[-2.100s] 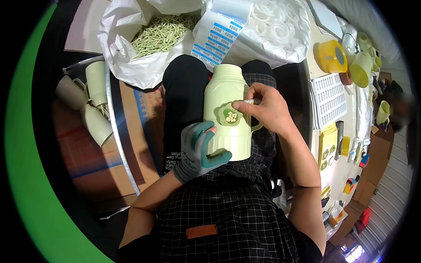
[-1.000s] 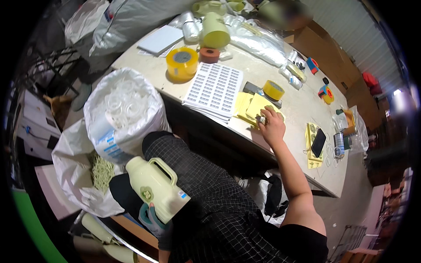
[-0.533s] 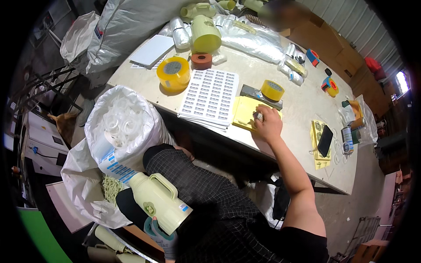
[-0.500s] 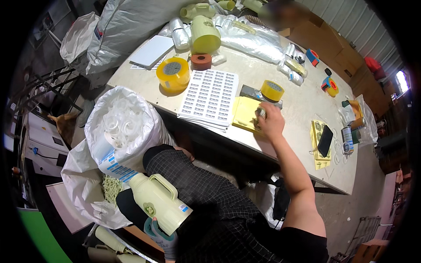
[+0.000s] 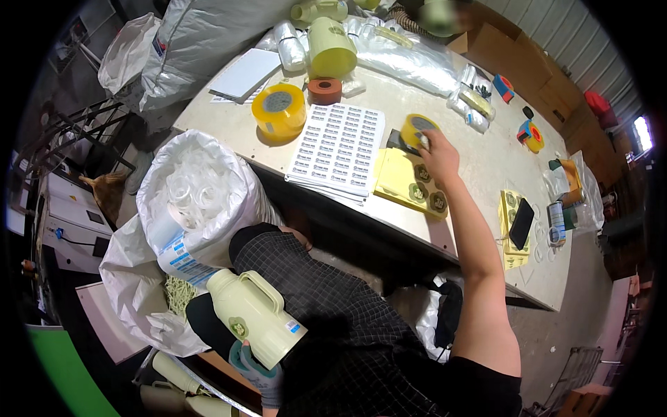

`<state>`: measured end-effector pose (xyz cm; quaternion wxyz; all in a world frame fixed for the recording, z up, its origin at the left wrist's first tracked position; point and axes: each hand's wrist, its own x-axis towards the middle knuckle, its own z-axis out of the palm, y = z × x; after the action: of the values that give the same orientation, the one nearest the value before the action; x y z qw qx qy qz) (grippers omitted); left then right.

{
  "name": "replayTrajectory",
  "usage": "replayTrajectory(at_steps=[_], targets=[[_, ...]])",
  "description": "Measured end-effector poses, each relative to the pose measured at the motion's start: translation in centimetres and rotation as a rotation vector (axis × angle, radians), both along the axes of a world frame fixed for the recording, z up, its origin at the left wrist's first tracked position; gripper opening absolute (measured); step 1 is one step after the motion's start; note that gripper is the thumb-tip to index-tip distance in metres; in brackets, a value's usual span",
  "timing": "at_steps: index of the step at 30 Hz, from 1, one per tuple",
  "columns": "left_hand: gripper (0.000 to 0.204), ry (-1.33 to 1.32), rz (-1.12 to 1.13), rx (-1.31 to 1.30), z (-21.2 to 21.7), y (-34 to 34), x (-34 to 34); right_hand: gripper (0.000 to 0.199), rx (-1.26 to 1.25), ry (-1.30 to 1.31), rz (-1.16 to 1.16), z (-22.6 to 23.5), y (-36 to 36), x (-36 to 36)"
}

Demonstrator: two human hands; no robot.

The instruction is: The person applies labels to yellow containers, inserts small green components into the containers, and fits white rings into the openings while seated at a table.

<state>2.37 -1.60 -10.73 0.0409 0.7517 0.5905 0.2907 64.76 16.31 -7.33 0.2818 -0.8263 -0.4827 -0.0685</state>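
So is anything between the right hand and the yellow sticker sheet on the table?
Nothing visible. The right hand hangs over the far edge of the yellow sticker sheet, beside the small yellow tape roll; whether it touches the sheet is unclear. The left hand holds the pale green jug on the lap.

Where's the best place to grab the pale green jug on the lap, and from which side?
Take the jug by its loop handle, coming from above on the table side. The jug lies tilted across the lap, the handle faces up and is free, and the gloved left hand already props the bottom end. The right hand is away at the yellow sticker sheet.
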Motion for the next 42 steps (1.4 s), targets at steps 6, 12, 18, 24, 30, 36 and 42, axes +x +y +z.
replayTrajectory(at_steps=[6,12,18,24,30,36,42], targets=[[0.072,0.015,-0.008,0.011,-0.1,0.1,-0.3,0.036,-0.081,-0.098,0.073,-0.6,1.4,-2.7],[0.070,-0.004,-0.013,0.016,0.1,0.1,0.2,0.040,-0.032,-0.062,0.126,-1.1,1.2,-3.2],[0.065,0.007,-0.013,0.033,-0.8,0.2,-0.2,0.043,0.187,-0.064,0.121,0.2,-0.3,-5.6],[0.046,-0.104,0.046,0.142,0.7,0.6,0.2,0.059,0.029,0.505,0.428,1.4,-5.2,-18.9],[0.031,-0.145,-0.138,0.260,9.6,5.5,4.5,0.105,-0.024,0.722,1.170,5.0,-9.7,-33.0],[0.045,-0.102,-0.376,0.333,12.6,9.4,11.2,0.057,0.259,0.820,0.800,3.5,-7.1,-30.2],[0.053,-0.228,-0.348,0.167,9.4,8.0,10.0,0.029,0.369,0.440,0.055,4.9,-3.7,-14.8]])
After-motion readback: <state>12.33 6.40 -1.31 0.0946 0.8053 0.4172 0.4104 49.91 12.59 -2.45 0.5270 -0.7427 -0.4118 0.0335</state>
